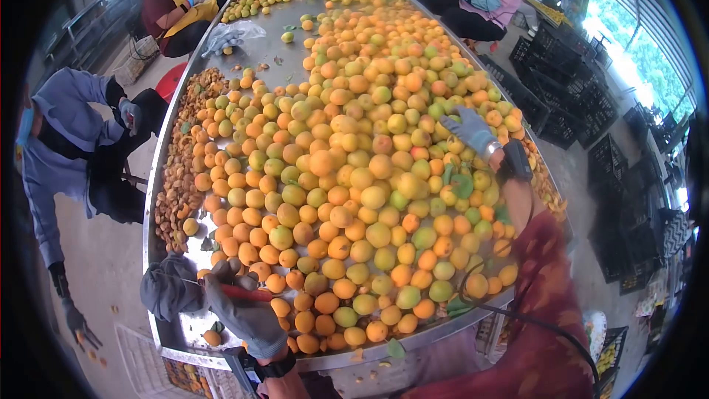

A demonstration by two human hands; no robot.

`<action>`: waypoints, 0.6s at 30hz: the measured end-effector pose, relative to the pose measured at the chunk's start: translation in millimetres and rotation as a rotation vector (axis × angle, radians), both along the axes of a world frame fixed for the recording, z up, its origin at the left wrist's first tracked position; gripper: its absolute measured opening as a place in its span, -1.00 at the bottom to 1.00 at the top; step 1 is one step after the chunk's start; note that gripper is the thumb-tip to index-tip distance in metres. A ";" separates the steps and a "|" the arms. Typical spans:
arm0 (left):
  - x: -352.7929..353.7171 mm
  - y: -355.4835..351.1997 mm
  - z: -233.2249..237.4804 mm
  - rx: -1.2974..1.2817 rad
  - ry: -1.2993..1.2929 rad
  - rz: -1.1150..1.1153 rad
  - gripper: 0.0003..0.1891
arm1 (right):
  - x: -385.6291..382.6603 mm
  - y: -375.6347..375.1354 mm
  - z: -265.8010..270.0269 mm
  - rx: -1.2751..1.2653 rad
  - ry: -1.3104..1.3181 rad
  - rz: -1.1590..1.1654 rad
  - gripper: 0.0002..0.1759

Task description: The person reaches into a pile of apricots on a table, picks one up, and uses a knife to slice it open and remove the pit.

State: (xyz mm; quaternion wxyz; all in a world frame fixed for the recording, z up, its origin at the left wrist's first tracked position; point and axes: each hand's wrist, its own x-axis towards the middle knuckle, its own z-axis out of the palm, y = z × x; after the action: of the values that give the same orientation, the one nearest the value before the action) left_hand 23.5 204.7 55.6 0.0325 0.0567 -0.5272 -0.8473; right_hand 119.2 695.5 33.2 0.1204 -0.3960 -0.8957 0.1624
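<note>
Apricots point(354, 199) heap across the steel table point(269, 48); light and soft, they should bruise easily, so cup the sides. Right hand point(469, 129) rests spread on them; left hand point(244, 318) clenches what may be a red-handled knife point(247, 294).

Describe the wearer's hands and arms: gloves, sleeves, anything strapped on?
Grey fabric gloves on the left hand and right hand. Black strapped device on each wrist: left wrist device, right wrist device. Dark red patterned sleeve on the right arm, with a thin black cable looping across it. Left sleeve is out of view.
</note>
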 end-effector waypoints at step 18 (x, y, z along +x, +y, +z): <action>3.4 1.4 -0.5 -0.012 0.004 -0.015 -0.59 | 44.5 -125.3 3.1 -0.166 -0.077 0.278 -0.34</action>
State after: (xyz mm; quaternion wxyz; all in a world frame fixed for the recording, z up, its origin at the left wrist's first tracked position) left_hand 27.0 206.1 55.0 0.0277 0.0508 -0.5325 -0.8445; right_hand 163.7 570.2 36.2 0.0293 -0.2827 -0.9293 0.2360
